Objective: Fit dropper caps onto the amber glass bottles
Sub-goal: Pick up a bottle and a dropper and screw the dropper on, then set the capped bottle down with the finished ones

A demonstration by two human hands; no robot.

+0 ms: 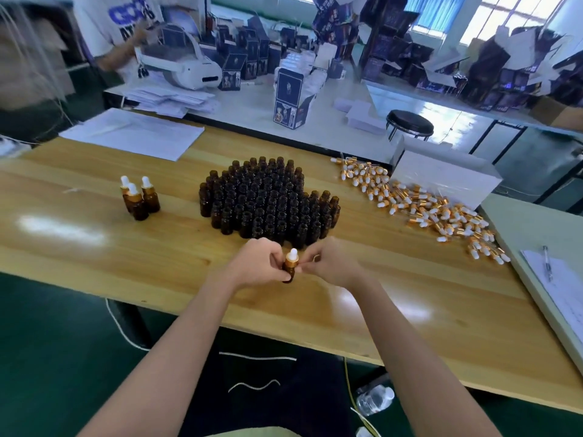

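Amber bottle (289, 275) upright | left hand (256, 264) grip curled round it | right hand (332, 263) fingertips pinch its dropper cap (292, 259)

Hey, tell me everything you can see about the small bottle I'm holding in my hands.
A small amber glass bottle, dark brown, held upright near the wooden table's front edge, just in front of the block of uncapped bottles. A dropper cap sits on its neck: gold collar, white bulb on top. The left hand grips its body; the right hand pinches the collar. Whether the cap is fully tight cannot be told.
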